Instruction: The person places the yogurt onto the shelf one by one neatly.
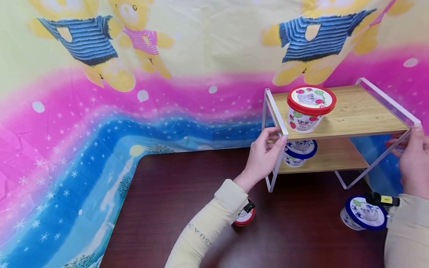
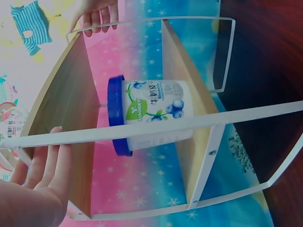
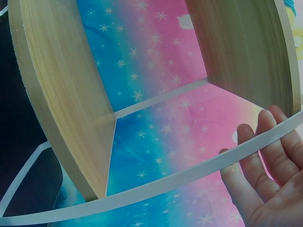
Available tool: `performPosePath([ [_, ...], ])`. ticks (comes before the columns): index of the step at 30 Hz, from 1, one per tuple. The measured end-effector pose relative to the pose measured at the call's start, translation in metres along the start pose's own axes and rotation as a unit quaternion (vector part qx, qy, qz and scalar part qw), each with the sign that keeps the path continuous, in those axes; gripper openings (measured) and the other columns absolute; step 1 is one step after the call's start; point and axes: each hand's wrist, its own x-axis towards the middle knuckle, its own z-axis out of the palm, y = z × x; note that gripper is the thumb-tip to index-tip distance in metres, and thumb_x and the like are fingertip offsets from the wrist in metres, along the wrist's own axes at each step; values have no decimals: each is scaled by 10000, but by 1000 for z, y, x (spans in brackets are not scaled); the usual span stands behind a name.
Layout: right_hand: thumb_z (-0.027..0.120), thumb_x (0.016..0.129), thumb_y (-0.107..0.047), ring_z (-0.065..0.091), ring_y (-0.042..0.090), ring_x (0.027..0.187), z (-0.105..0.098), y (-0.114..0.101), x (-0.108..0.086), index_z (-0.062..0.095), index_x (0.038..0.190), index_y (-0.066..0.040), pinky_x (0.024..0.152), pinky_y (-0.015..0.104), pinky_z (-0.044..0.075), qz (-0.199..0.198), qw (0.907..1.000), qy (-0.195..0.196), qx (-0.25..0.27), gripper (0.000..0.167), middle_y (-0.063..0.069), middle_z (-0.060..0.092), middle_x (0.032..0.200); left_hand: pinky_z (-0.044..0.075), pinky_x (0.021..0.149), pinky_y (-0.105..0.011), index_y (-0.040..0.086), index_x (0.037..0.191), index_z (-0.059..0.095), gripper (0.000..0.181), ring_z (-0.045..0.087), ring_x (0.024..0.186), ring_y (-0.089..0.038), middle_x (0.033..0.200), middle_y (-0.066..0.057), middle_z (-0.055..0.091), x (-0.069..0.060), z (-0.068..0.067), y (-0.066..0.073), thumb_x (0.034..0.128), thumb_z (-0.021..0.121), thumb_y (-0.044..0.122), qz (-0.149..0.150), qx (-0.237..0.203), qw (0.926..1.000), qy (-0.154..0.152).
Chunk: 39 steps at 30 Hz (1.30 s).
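A two-tier shelf rack (image 1: 355, 111) with wooden boards and white metal frames is at the right in the head view. My left hand (image 1: 263, 156) grips its left frame at the front top corner. At the opposite front corner, my right hand (image 1: 415, 160) holds the right frame, thumb in front and fingers behind; the right wrist view shows those fingers (image 3: 272, 163) curled along the white bar. On the upper board, near the left end, stands a red-lidded tub (image 1: 304, 122) with strawberry print. Below it, a blue-lidded blueberry tub (image 2: 158, 101) stands on the lower board.
Another blue-lidded tub (image 1: 363, 213) is on the dark wooden table (image 1: 161, 201), front right, partly behind my right wrist. A red-lidded tub (image 1: 244, 219) is mostly hidden by my left sleeve. A bear-print cloth (image 1: 187, 89) hangs behind the table.
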Motion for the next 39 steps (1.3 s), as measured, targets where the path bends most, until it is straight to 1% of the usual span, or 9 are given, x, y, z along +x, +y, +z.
performPosePath([
  [3,406,926,-709,545,-107,899,0,-1,-1,604,1304,-404,1164,298,241,33,10000,5,-38,524,-237,590,1033,559,803,-213,81,1279,602,285,692,888,-31,1090,-44,687,4,-2,1,1058,586,260,30,81,9999,-78],
  [7,405,927,-711,544,-103,906,0,-2,-2,598,1308,-413,1178,308,201,68,10000,-46,-24,521,-237,590,1042,597,741,-287,73,1220,637,258,710,815,-57,1017,-20,684,9,-6,2,1046,609,262,-36,-21,9999,-123],
  [10,401,927,-713,543,-102,914,0,-3,-2,591,1324,-413,1180,313,194,52,10000,-68,-38,533,-237,589,1048,610,715,-342,69,1202,645,253,712,793,-64,1020,-20,699,12,-8,2,1042,617,263,-99,-115,9997,-187],
  [15,388,935,-711,538,-105,923,0,-4,-2,584,1324,-420,1176,316,206,21,9999,-18,-114,524,-247,585,1043,600,711,-291,65,1158,667,249,699,796,-47,1009,-23,729,15,-7,2,1048,605,279,-11,30,9995,-301],
  [18,399,927,-715,539,-103,923,1,-3,-1,591,1311,-419,1175,309,213,46,10000,-10,-75,521,-244,587,1042,585,706,-238,67,1117,699,243,693,798,-38,978,-17,729,15,-7,3,1048,602,279,62,165,9994,-292],
  [21,417,908,-721,542,-102,917,1,-3,-1,594,1329,-403,1170,300,228,65,10000,-20,13,556,-236,589,1047,581,713,-229,74,1090,727,246,689,813,-29,972,-4,731,14,-7,4,1048,602,282,43,221,9993,-294],
  [29,415,917,-712,545,-103,913,1,-1,1,572,1378,-388,1160,286,245,-3,10000,-65,31,586,-234,582,1053,606,731,-321,73,1099,738,263,698,826,-62,1000,-66,730,14,-9,5,1049,599,291,-51,78,9990,-434],
  [35,409,932,-699,549,-101,904,0,-1,1,547,1394,-391,1153,278,255,-80,10000,-54,8,572,-235,569,1063,606,712,-322,78,1088,743,248,691,791,-49,967,-12,727,14,-8,2,1036,624,290,-140,-8,9989,-451],
  [39,414,921,-708,550,-97,911,1,-1,1,568,1384,-384,1155,279,254,-48,10000,-76,32,585,-230,578,1062,606,700,-334,81,1070,744,234,690,778,-63,963,-28,732,14,-8,1,1027,640,287,-165,20,9990,-408],
])
